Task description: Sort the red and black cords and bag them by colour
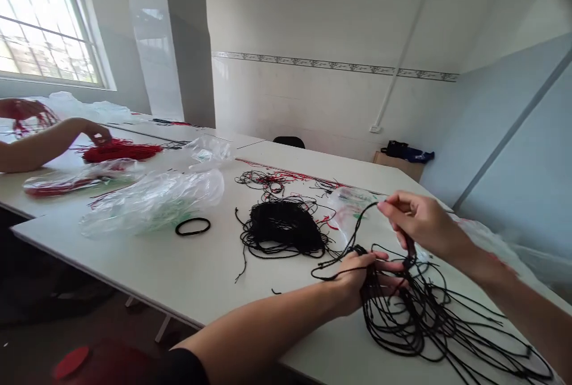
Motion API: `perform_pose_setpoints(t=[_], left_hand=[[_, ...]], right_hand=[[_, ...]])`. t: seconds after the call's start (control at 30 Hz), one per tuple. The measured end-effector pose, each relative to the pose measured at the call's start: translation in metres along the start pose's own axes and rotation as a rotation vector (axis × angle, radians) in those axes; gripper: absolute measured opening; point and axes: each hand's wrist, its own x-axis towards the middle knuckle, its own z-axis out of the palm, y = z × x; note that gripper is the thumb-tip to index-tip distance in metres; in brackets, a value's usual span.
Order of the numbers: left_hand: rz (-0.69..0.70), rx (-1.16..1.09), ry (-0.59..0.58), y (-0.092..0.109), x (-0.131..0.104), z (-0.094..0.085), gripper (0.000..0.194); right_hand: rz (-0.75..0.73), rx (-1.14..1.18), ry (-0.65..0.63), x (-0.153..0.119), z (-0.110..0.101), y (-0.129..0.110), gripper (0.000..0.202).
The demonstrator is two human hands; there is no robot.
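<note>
My left hand (357, 275) is closed around a bundle of black cords (393, 325), whose loops hang down and spread over the table toward the right. Above and to the right, my right hand (413, 215) pinches the end of one black cord (357, 224) between thumb and finger. That cord runs down to the left hand and makes a loop at its left. A large coiled pile of black cords (286, 227) lies on the table left of my hands. Farther left sits a single black ring of cord (193, 227).
Clear plastic bags (165, 200) lie on the white table (196, 281). Red and black cord scraps (277, 179) are strewn beyond the pile. At the left, another person's hand (96, 132) touches a red cord bundle (123, 149). A cardboard box (397, 164) stands by the wall.
</note>
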Motion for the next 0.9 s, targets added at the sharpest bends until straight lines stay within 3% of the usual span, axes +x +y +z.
perform_pose_setpoints(t=[0.17,0.33,0.57,0.77,0.9], left_hand=[[-0.016,-0.010,-0.016,0.008,0.000,0.005,0.016],[0.019,-0.011,0.050,0.015,0.003,0.012,0.011],[0.045,0.042,0.079,0.016,0.009,0.014,0.011],[0.104,0.005,0.157,0.023,0.015,0.012,0.006],[0.099,-0.013,0.178,0.025,0.017,0.010,0.004]], right_hand=[[0.198,0.077,0.204,-0.027,-0.015,0.094,0.032],[0.230,0.310,0.302,-0.049,-0.031,0.145,0.031],[0.197,0.371,0.327,-0.055,-0.053,0.158,0.026],[-0.016,0.550,0.164,-0.064,-0.056,0.152,0.023],[-0.010,0.426,0.155,-0.062,-0.056,0.159,0.024]])
